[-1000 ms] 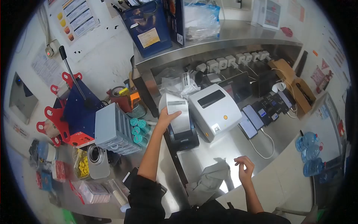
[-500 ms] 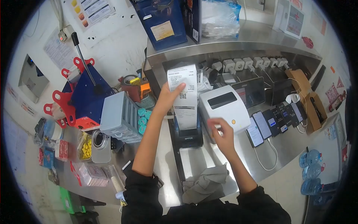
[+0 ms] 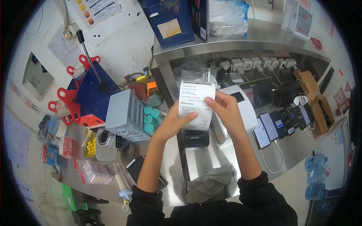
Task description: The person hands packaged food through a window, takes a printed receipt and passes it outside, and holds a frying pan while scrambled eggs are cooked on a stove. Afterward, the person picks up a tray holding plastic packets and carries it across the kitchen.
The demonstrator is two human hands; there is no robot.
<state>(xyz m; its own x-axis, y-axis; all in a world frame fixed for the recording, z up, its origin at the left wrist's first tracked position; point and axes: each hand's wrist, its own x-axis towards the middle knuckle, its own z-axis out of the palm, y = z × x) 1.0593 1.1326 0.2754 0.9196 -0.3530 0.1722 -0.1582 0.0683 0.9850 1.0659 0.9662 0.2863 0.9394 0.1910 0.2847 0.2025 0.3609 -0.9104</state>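
A printed paper receipt is held up in front of a black receipt printer. My left hand pinches its lower left side, thumb across the print. On the upper right edge, my right hand grips the paper with the thumb on its face. The receipt's lower end looks folded or curled, and whether it still touches the printer is hidden. Just right of the printer stands a white label printer, partly covered by my right hand.
A grey cloth lies on the steel counter near me. Several phones and card terminals stand right. Left are grey drawers, teal rolls and a blue-and-red lever machine. Above is a steel shelf.
My right hand has moved up from beside the white printer and taken hold of the receipt. The receipt, upright and extended from the printer before, is now lower and folded between both hands.
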